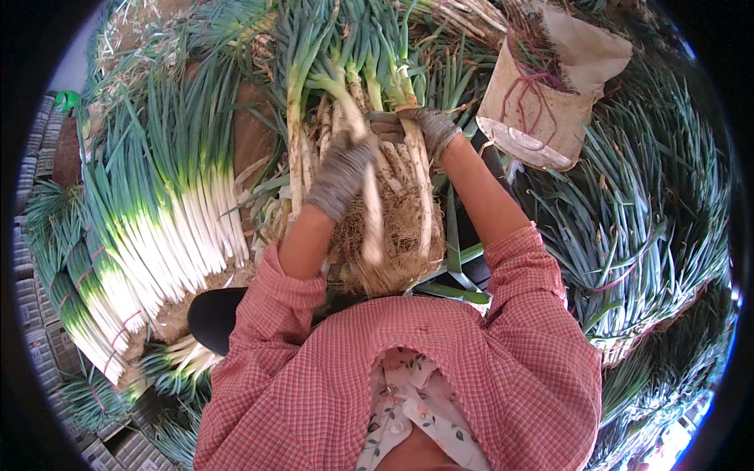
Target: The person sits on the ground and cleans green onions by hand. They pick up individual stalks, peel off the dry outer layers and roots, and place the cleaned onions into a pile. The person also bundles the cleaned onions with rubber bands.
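Both of my hands wear dirty gloves with ribbed cuffs. My left hand (344, 168) is closed around the shaft of a long green onion (371, 218), whose root end is blurred. My right hand (421, 126) grips another soil-streaked green onion (420, 194) just below its leaves. Beneath and between my hands lies a pile of unpeeled green onions (397, 165), with a brown mass of roots (386, 241) towards my body. Their green leaves (353, 35) point away from me. Parts of my fingers are hidden by the stalks.
Clean white-stemmed green onions (171, 235) lie in a row at left, beside bundles tied with red bands (88, 277). A worn container (530, 112) holding red ties stands at upper right. Large banded bundles of green onions (624, 235) fill the right side. A black rounded object (215, 318) sits by my left elbow.
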